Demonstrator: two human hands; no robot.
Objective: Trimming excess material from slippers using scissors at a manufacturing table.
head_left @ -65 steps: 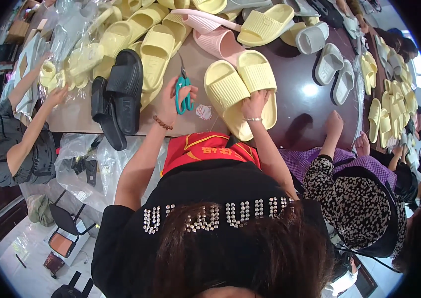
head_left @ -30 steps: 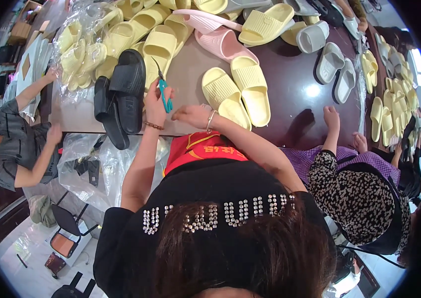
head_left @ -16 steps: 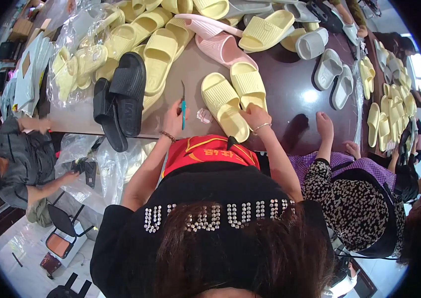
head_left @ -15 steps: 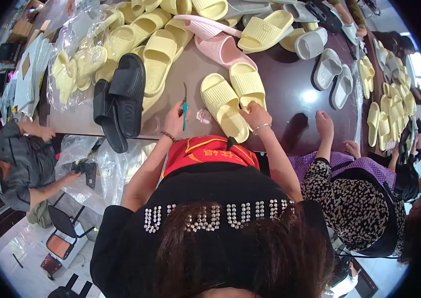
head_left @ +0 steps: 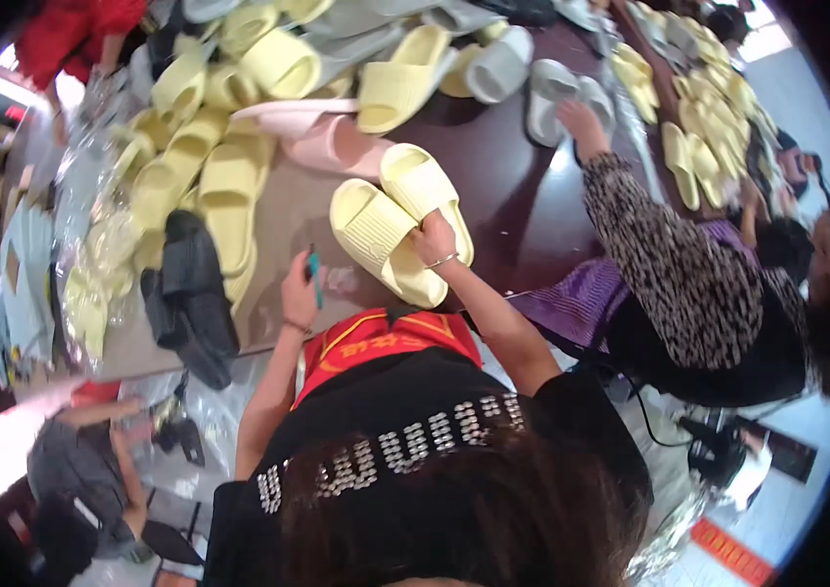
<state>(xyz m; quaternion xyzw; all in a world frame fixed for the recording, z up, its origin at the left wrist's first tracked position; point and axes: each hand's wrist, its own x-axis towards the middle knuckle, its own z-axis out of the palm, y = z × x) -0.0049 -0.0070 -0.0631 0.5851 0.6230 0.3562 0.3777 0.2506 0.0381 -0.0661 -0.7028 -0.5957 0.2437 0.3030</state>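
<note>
A pair of pale yellow slippers (head_left: 364,217) lies side by side in front of me, heels toward me. My right hand (head_left: 435,241) is closed on them where the two meet, its fingers partly hidden by the slippers. Left of the pair, my left hand (head_left: 299,293) is closed around a slim teal-handled tool (head_left: 313,269) with a dark tip; its exact kind is too blurred to tell. Farther left, two black slippers (head_left: 195,284) overlap at the table's front edge. Pink slippers (head_left: 332,140) rest just beyond the yellow pair.
Yellow slippers (head_left: 229,205), some in clear plastic, and grey slippers (head_left: 500,67) are heaped across the table (head_left: 288,201). At right, a co-worker's hand (head_left: 579,125) reaches to another grey pair (head_left: 547,93). Another person (head_left: 82,460) is at lower left.
The whole view has swung round, shifting the table leftward. The co-worker on the right has reached out to the grey slippers. Both my hands keep what they held.
</note>
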